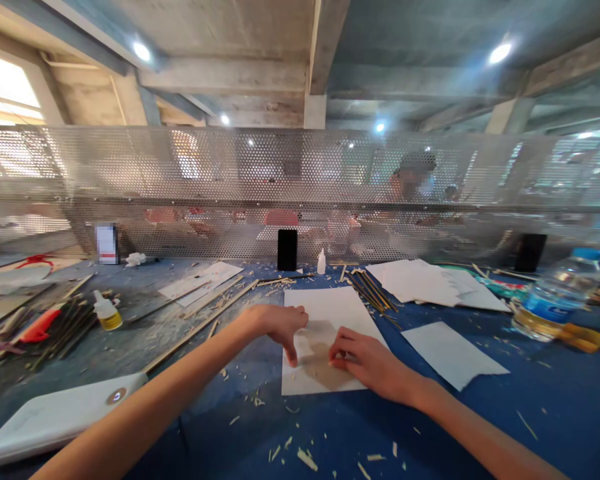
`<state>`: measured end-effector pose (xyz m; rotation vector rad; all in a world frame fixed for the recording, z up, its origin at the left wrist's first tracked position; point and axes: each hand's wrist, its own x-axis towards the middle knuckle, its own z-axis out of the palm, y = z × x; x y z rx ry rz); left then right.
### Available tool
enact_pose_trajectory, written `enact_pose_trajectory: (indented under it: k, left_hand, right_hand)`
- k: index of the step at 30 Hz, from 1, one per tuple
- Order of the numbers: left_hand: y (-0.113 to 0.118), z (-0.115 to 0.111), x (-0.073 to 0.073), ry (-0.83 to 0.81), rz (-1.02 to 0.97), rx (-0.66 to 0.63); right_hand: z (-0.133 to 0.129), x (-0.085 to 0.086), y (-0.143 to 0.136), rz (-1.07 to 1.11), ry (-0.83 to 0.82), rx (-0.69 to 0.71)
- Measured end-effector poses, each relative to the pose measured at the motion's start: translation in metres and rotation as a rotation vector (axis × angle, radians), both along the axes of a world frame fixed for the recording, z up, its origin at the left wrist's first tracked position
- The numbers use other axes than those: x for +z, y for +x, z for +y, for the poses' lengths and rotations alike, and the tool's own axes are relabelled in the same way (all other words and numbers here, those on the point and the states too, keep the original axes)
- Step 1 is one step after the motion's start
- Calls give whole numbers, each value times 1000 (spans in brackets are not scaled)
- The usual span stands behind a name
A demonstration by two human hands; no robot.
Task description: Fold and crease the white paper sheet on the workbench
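A plain white paper sheet (325, 300) lies flat on the blue table (430, 457) at the clock's centre, a brownish shadow across its middle. At twelve o'clock stands a small white bottle (321, 263), contents hidden; at nine, a nozzled bottle (109, 315), yellow in its lower part; near three, a clear blue-capped bottle (550, 300), its base looking amber. The left hand (284, 328) enters from eight o'clock, thumb and fingers spread apart over the sheet. The right hand (363, 359) comes from four, fingers curled toward the thumb; whether they pinch anything cannot be told.
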<state>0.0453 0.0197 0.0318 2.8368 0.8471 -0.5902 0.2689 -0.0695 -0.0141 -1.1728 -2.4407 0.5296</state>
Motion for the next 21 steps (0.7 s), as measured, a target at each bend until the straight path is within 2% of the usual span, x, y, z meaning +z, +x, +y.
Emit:
enact_pose_trajectory:
  k: [2,6,9,16,21]
  left_hand:
    - [0,-1,0,-4,-1,6]
    - [0,-3,2,-13,-16,42]
    - [-1,-2,1,-28,-31,32]
    - [-2,1,-2,-35,-48,46]
    - [-2,-1,1,-40,-43,28]
  right_hand:
    - [0,-1,1,3,-9,9]
    - [3,-5,2,6,39,-61]
    - [3,-7,2,-6,4,-48]
    - [2,-4,4,-41,58,-69]
    - [-2,-3,1,-8,-23,6]
